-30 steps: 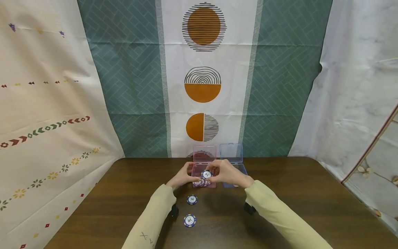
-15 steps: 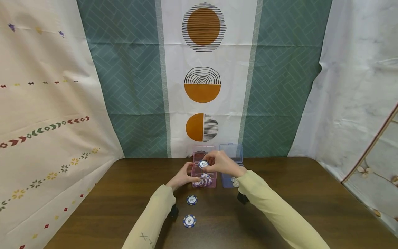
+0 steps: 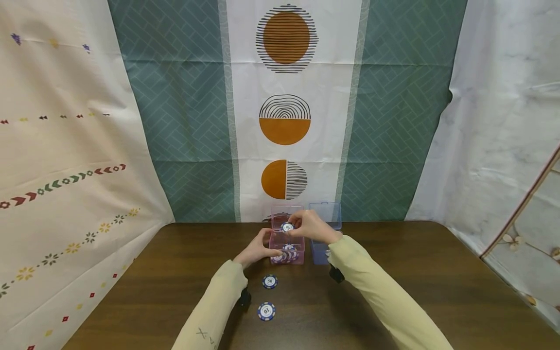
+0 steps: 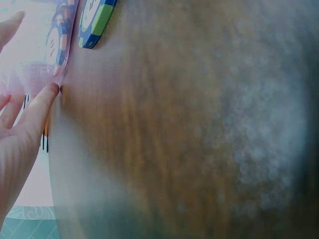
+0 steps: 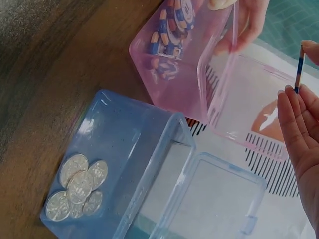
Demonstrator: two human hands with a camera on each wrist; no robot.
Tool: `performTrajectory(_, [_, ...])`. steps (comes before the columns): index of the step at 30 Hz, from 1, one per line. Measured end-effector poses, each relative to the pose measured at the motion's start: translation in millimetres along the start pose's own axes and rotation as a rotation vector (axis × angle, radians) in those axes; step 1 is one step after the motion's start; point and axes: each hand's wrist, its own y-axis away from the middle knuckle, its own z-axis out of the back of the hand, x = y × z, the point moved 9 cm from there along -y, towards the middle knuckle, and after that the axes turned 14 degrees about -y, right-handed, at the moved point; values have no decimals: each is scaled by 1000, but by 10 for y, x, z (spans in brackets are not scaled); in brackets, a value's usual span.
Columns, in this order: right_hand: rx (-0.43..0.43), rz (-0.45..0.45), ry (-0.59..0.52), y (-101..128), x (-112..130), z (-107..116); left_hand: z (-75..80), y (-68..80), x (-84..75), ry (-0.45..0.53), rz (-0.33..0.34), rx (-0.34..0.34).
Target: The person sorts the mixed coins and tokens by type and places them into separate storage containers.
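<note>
My left hand (image 3: 255,251) grips the left side of an open pink plastic box (image 5: 174,97), thumb toward the front and fingers farther back. Several blue-and-white poker chips lie inside the box, against its front wall. Over the back part of the box, in front of the raised lid, my right hand (image 3: 313,226) pinches one poker chip (image 3: 287,227) between thumb and fingertips. The right wrist view shows this chip (image 5: 299,69) edge-on. In the left wrist view, the left hand (image 4: 25,124) has a fingertip at the box's lower corner.
To the right of the pink box stands an open blue plastic box (image 5: 124,114) with several silver coins (image 5: 79,186) inside. Nearer on the brown table (image 3: 183,291) lie a chip marked 50 (image 3: 270,281) and a chip marked 10 (image 3: 266,311). A patterned cloth (image 3: 284,146) hangs behind.
The right hand has lifted the chip from low over the front of the pink box, moving it back and slightly left. The left hand has stayed on the box.
</note>
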Motion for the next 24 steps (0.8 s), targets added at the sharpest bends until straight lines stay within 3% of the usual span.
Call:
performTrajectory(7, [20, -3, 2, -60, -88, -105, -33, -140, 252, -39, 2, -30])
performTrajectory(16, [43, -39, 44, -48, -167, -167, -41, -151, 258, -36, 11, -32])
performTrajectory(24, [21, -71, -10, -55, -173, -110, -38, -155, 259, -33, -1, -32])
